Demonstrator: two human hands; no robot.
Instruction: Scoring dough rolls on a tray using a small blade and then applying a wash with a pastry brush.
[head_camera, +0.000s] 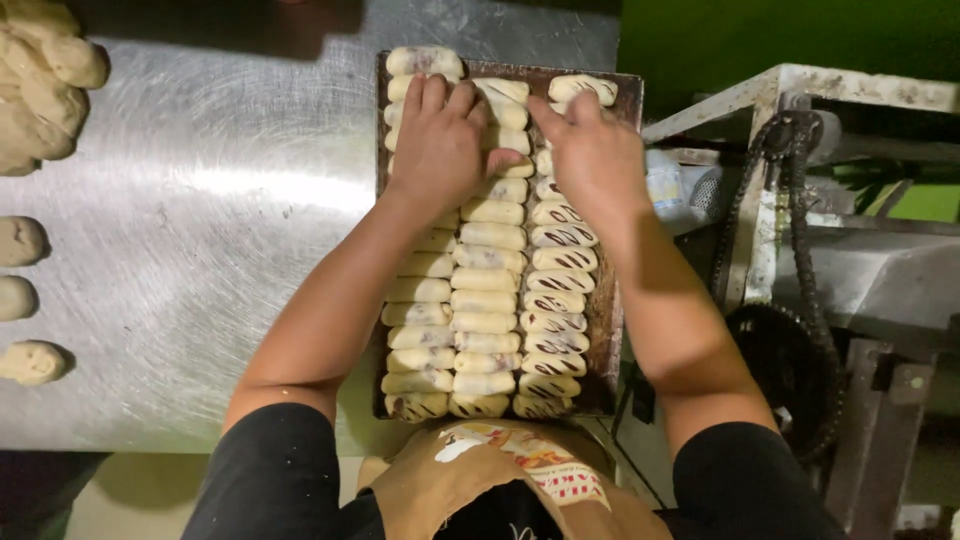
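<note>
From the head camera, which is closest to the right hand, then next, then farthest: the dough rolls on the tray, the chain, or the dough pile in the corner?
From the right hand:
1. dough rolls, touching its fingers, on the tray.
2. chain, off to its right.
3. dough pile, far left corner.

Single head-worn view, straight down, close over baking tray — steel table left

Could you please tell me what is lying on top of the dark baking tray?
The dark rectangular metal baking tray holds three rows of pale filled dough rolls; both hands cover several at the far end.
</note>
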